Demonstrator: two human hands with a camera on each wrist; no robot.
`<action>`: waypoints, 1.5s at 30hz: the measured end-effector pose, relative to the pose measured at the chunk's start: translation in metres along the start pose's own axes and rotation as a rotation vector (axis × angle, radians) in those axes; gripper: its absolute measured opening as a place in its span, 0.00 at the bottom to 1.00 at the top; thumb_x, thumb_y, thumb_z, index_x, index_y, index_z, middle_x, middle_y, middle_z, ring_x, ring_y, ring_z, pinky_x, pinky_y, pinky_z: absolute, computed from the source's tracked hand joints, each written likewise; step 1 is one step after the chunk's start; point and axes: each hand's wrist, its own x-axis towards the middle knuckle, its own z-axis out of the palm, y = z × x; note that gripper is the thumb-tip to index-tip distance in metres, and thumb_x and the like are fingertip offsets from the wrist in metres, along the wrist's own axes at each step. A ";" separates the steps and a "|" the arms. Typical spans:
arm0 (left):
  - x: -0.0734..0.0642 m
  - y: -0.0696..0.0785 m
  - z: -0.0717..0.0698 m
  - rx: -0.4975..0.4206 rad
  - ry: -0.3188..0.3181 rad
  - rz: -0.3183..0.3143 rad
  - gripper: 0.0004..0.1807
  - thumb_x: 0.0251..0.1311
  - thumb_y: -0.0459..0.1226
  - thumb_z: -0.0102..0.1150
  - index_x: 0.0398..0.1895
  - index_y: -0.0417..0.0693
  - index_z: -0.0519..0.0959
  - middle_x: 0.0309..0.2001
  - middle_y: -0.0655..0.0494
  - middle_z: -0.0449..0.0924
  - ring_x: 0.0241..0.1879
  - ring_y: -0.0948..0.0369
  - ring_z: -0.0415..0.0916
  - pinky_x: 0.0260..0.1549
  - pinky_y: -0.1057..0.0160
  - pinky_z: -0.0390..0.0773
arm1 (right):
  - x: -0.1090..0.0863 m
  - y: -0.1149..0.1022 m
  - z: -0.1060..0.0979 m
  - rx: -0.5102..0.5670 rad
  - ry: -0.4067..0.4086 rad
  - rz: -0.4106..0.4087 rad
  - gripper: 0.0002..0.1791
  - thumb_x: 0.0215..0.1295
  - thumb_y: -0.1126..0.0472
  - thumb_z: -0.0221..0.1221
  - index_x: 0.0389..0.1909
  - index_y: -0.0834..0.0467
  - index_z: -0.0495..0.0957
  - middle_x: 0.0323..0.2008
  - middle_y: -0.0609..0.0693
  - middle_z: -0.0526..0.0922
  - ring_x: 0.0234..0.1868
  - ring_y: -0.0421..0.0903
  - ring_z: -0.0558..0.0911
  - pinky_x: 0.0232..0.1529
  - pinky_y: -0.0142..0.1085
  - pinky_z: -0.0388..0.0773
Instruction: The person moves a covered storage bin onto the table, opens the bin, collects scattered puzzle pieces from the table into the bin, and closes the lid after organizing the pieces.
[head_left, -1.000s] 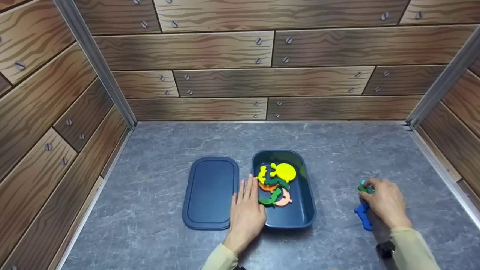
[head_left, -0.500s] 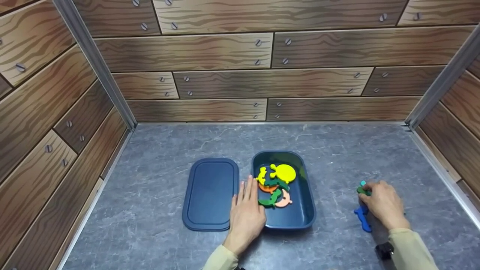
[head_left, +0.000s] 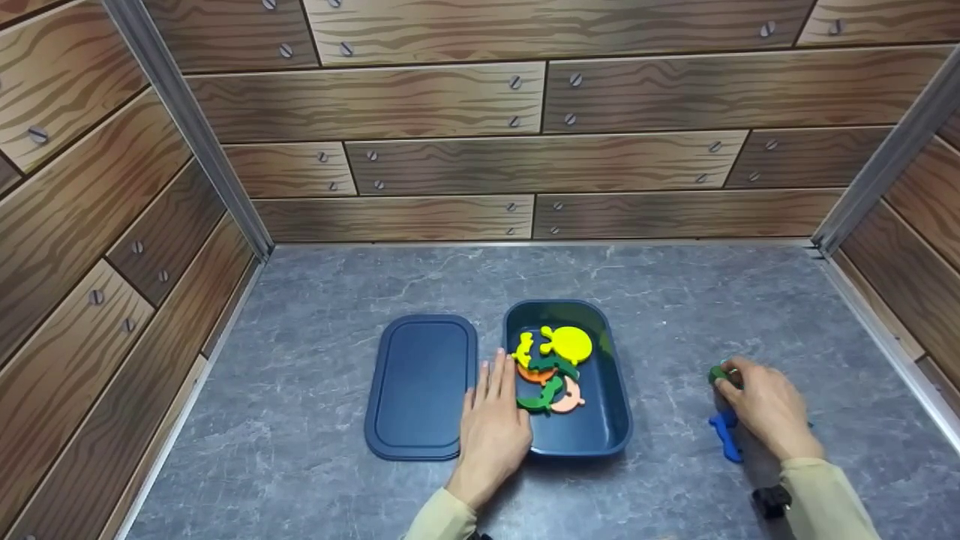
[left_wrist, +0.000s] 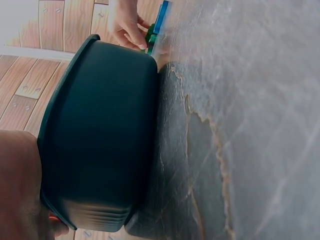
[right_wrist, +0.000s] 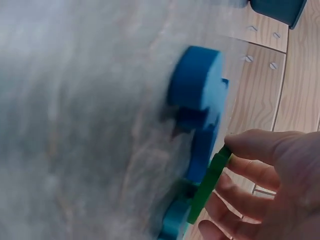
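Observation:
My left hand (head_left: 495, 427) rests with straight fingers on the left rim of a dark blue box (head_left: 621, 397). Off to the right, my right hand (head_left: 769, 405) pinches a flat green toy piece (right_wrist: 210, 182) between thumb and fingers; its exact shape is partly hidden. Just below that hand lies a blue toy figure (head_left: 726, 439) on the table. The right wrist view also has a teal piece (right_wrist: 172, 220) next to the green one. Inside the box lie a yellow piece with a round body (head_left: 571, 345), a pink crescent-shaped piece (head_left: 571, 397) and several other animal-like pieces.
A dark blue lid (head_left: 424, 386) lies flat to the left of the box, close to my left fingers. Wood-patterned walls (head_left: 450, 165) enclose the grey marbled table (head_left: 300, 315) at the back and both sides.
My right fingers have shifted slightly around the green piece, and the teal spot beside them is now mostly covered. The left hand and the box have stayed put.

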 end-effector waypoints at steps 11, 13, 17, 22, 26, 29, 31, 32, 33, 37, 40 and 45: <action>0.000 0.000 -0.001 0.000 -0.002 0.001 0.36 0.68 0.39 0.45 0.79 0.49 0.52 0.79 0.58 0.41 0.76 0.52 0.44 0.67 0.41 0.56 | 0.001 -0.006 0.002 0.045 0.001 0.026 0.17 0.66 0.58 0.62 0.50 0.66 0.79 0.38 0.63 0.83 0.34 0.58 0.81 0.30 0.51 0.75; 0.000 0.000 -0.002 0.000 0.003 0.003 0.36 0.68 0.39 0.45 0.79 0.49 0.52 0.79 0.58 0.41 0.76 0.52 0.44 0.67 0.41 0.56 | 0.001 -0.008 0.002 0.058 0.012 0.033 0.18 0.67 0.57 0.62 0.51 0.66 0.78 0.40 0.64 0.83 0.35 0.59 0.81 0.30 0.51 0.75; 0.000 0.000 -0.002 -0.005 0.005 0.004 0.36 0.68 0.38 0.45 0.79 0.49 0.52 0.79 0.58 0.41 0.76 0.52 0.44 0.67 0.41 0.56 | 0.000 -0.013 0.003 0.109 0.035 0.036 0.18 0.68 0.56 0.61 0.53 0.64 0.78 0.41 0.63 0.83 0.35 0.56 0.81 0.29 0.48 0.76; 0.000 0.000 -0.001 -0.008 0.000 0.002 0.36 0.68 0.39 0.45 0.79 0.49 0.52 0.79 0.58 0.41 0.76 0.52 0.44 0.67 0.41 0.56 | -0.001 -0.018 0.003 0.198 0.092 0.034 0.18 0.70 0.55 0.59 0.54 0.62 0.77 0.41 0.59 0.83 0.34 0.52 0.81 0.27 0.42 0.75; -0.001 0.000 -0.002 -0.007 0.001 0.005 0.36 0.68 0.39 0.45 0.79 0.49 0.52 0.79 0.58 0.42 0.76 0.52 0.44 0.66 0.41 0.57 | -0.002 -0.022 0.003 0.263 0.151 0.036 0.20 0.72 0.51 0.56 0.55 0.61 0.77 0.43 0.58 0.82 0.39 0.53 0.80 0.30 0.40 0.74; -0.001 0.000 -0.001 -0.006 0.005 0.012 0.36 0.67 0.39 0.46 0.78 0.48 0.52 0.79 0.57 0.42 0.76 0.52 0.45 0.66 0.41 0.57 | -0.003 -0.026 0.003 0.327 0.178 0.041 0.22 0.72 0.48 0.55 0.57 0.60 0.76 0.45 0.57 0.81 0.43 0.52 0.78 0.35 0.40 0.75; -0.001 0.000 -0.001 -0.003 0.007 0.014 0.36 0.67 0.38 0.46 0.78 0.48 0.52 0.79 0.57 0.43 0.76 0.52 0.45 0.66 0.41 0.57 | -0.002 -0.028 0.002 0.381 0.190 0.050 0.24 0.72 0.46 0.55 0.58 0.59 0.76 0.47 0.57 0.81 0.45 0.50 0.77 0.37 0.37 0.76; -0.001 0.000 -0.001 -0.001 0.009 0.015 0.36 0.67 0.38 0.46 0.78 0.48 0.53 0.79 0.57 0.43 0.76 0.51 0.45 0.66 0.41 0.57 | -0.002 -0.029 0.002 0.415 0.192 0.057 0.24 0.72 0.46 0.55 0.58 0.59 0.76 0.47 0.57 0.81 0.44 0.48 0.77 0.37 0.36 0.76; -0.001 0.000 -0.001 -0.002 0.010 0.014 0.36 0.67 0.38 0.46 0.78 0.48 0.53 0.79 0.57 0.43 0.76 0.51 0.45 0.66 0.41 0.57 | -0.002 -0.030 0.003 0.446 0.195 0.066 0.25 0.71 0.45 0.55 0.58 0.59 0.75 0.47 0.57 0.81 0.43 0.46 0.77 0.36 0.34 0.77; 0.000 0.000 -0.001 -0.006 0.004 0.010 0.36 0.68 0.38 0.46 0.79 0.48 0.52 0.79 0.57 0.42 0.76 0.52 0.44 0.66 0.41 0.57 | 0.000 -0.034 0.003 0.581 0.217 0.109 0.26 0.70 0.45 0.57 0.58 0.60 0.75 0.45 0.54 0.82 0.38 0.39 0.79 0.32 0.31 0.79; 0.000 0.000 -0.001 -0.010 -0.006 0.005 0.36 0.68 0.39 0.46 0.79 0.49 0.51 0.79 0.57 0.42 0.76 0.52 0.44 0.66 0.41 0.56 | 0.001 -0.037 0.004 0.673 0.230 0.151 0.27 0.69 0.45 0.58 0.59 0.60 0.74 0.43 0.49 0.82 0.38 0.36 0.80 0.34 0.31 0.79; 0.000 0.000 -0.002 -0.012 -0.008 0.000 0.36 0.68 0.39 0.46 0.79 0.49 0.51 0.79 0.57 0.42 0.76 0.52 0.44 0.67 0.41 0.56 | 0.001 -0.044 0.006 0.853 0.266 0.211 0.25 0.67 0.48 0.61 0.58 0.59 0.75 0.40 0.44 0.82 0.39 0.37 0.81 0.36 0.31 0.80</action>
